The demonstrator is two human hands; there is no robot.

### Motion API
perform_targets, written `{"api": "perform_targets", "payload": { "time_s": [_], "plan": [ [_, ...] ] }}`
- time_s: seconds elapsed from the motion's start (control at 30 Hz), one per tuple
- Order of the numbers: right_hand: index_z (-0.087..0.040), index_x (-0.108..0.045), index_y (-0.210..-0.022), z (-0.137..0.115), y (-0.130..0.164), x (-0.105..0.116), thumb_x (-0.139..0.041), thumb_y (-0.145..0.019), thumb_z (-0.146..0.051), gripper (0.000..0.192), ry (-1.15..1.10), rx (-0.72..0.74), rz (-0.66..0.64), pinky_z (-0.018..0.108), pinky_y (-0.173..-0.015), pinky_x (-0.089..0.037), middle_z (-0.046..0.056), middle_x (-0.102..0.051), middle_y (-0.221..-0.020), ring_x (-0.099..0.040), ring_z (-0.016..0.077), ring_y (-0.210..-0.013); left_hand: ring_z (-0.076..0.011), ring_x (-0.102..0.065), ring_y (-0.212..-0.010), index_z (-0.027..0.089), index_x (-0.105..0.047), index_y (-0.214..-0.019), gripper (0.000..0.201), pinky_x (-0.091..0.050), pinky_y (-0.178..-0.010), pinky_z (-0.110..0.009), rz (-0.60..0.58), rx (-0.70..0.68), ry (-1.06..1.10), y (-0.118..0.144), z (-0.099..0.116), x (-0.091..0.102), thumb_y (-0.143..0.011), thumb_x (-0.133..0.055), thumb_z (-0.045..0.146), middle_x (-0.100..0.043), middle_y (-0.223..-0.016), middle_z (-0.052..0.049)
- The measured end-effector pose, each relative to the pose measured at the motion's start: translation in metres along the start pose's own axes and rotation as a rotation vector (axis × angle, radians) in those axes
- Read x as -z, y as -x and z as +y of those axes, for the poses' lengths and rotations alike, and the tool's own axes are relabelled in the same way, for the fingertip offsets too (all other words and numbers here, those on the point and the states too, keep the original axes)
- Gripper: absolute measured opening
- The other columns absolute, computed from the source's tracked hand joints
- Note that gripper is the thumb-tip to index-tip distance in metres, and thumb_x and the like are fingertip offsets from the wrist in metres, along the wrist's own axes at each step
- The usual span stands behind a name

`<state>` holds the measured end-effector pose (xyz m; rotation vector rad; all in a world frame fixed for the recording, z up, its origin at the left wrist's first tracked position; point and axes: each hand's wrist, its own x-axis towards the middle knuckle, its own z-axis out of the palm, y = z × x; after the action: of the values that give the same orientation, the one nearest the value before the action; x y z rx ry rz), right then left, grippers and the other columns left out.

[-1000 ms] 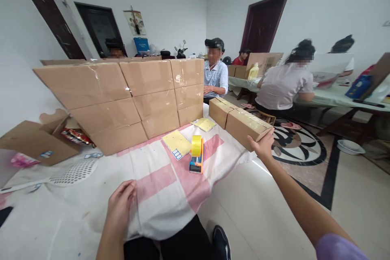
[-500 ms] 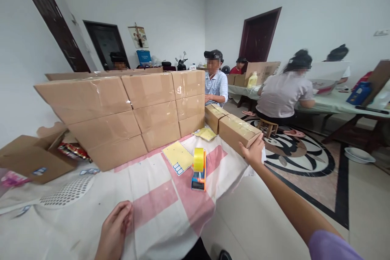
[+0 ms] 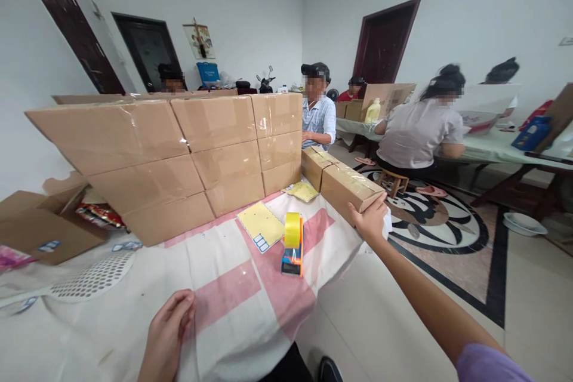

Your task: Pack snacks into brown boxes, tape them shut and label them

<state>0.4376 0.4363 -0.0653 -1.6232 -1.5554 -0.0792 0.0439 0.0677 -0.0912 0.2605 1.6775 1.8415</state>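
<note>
Right of centre frame, my right hand [image 3: 370, 221] cups the near end of a taped cardboard box [image 3: 349, 187], fingers wrapped on its corner. Left hand [image 3: 166, 334] rests flat on the tablecloth [image 3: 233, 292], fingers together. Box looks rigid, slick with tape; I'd grip the ends.

The right hand [image 3: 370, 221], arm fully outstretched, grips the near end of the taped brown cardboard box [image 3: 349, 188]; the left hand [image 3: 166, 337] seems to rest flat, well short of it.
</note>
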Motion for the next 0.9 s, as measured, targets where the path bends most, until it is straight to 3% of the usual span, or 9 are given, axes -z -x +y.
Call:
{"api": "perform_targets", "payload": {
  "time_s": [0.23,0.43,0.7,0.83,0.9],
  "plan": [
    [0.007,0.003,-0.154,0.003,-0.005,-0.007,-0.050,-0.079,-0.082,0.128,0.078,0.072,0.019,0.058,-0.104,-0.036,0.035,-0.042,-0.134,-0.043,0.0456,-0.122,-0.0090,-0.044,-0.052,0.018,-0.064,-0.081,0.050,-0.032,-0.044,-0.019,-0.032,-0.055,-0.051,0.002,-0.001,0.000,-0.051,-0.086,0.051,-0.056,-0.062,0.003],
    [0.003,0.004,-0.155,-0.002,-0.015,-0.018,-0.051,-0.079,-0.080,0.125,0.084,0.018,0.004,0.053,-0.105,-0.035,0.033,-0.041,-0.136,-0.041,0.0427,-0.122,-0.0094,-0.042,-0.051,0.018,-0.063,-0.081,0.052,-0.029,-0.043,-0.019,-0.074,-0.058,-0.104,0.004,-0.002,0.000,-0.051,-0.086,0.053,-0.051,-0.058,0.004],
    [0.007,0.002,-0.155,-0.026,-0.035,-0.039,-0.051,-0.078,-0.080,0.127,0.035,-0.009,-0.056,0.059,-0.097,-0.041,0.038,-0.042,-0.134,-0.042,0.0487,-0.123,-0.0106,-0.042,-0.055,0.017,-0.062,-0.082,0.049,-0.032,-0.048,-0.020,-0.096,-0.096,-0.103,0.011,0.004,0.000,-0.056,-0.083,0.053,-0.052,-0.062,0.004],
    [0.012,-0.003,-0.154,-0.045,-0.038,-0.027,-0.059,-0.078,-0.072,0.126,0.037,-0.055,-0.067,0.062,-0.096,-0.042,0.045,-0.043,-0.133,-0.045,0.0526,-0.125,-0.0123,-0.042,-0.055,0.018,-0.059,-0.086,0.037,-0.034,-0.051,-0.023,-0.144,-0.207,-0.291,0.009,0.003,-0.004,-0.074,-0.063,0.052,-0.047,-0.062,0.004],
    [0.022,-0.017,-0.148,-0.061,-0.042,-0.008,-0.061,-0.082,-0.063,0.116,0.019,0.060,-0.250,0.060,-0.086,-0.048,0.049,-0.049,-0.122,-0.054,0.0515,-0.117,-0.0149,-0.046,-0.058,0.018,-0.056,-0.085,0.031,-0.038,-0.054,-0.026,-0.178,-0.254,-0.493,0.007,0.003,-0.008,-0.080,-0.049,0.048,-0.048,-0.064,0.003]
  ]
}}
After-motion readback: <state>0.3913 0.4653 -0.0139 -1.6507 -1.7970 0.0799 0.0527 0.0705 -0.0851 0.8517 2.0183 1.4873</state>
